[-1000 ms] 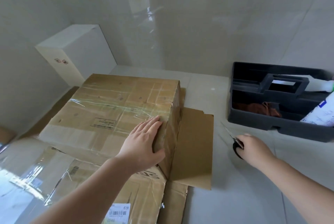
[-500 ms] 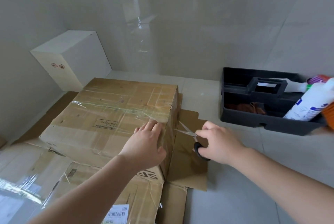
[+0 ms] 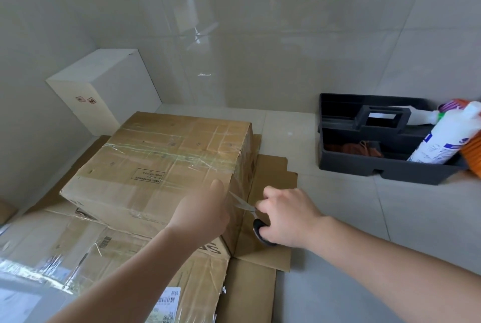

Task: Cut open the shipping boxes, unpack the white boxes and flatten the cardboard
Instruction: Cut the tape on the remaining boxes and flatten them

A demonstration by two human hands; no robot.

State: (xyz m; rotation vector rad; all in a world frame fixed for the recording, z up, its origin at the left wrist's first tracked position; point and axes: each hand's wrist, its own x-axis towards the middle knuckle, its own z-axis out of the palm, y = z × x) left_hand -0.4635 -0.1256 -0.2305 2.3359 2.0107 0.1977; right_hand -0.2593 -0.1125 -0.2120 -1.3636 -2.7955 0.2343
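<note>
Fingers [image 3: 269,196] curled round scissors [image 3: 256,220] against box [image 3: 166,164]

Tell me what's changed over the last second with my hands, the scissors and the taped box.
The right hand, gripping the scissors, moved left from the floor near the black caddy to the taped shipping box; the blades now reach its near right corner. The left hand stayed on that corner. Box, caddy and white box haven't moved.

Matt brown corrugated shipping box [image 3: 166,166] under shiny clear tape [image 3: 169,160], glossy glazed wall tiles [image 3: 286,36], matt dark plastic caddy [image 3: 385,169], smooth white box [image 3: 104,88], bright metal scissors [image 3: 256,218] with black plastic handles.
</note>
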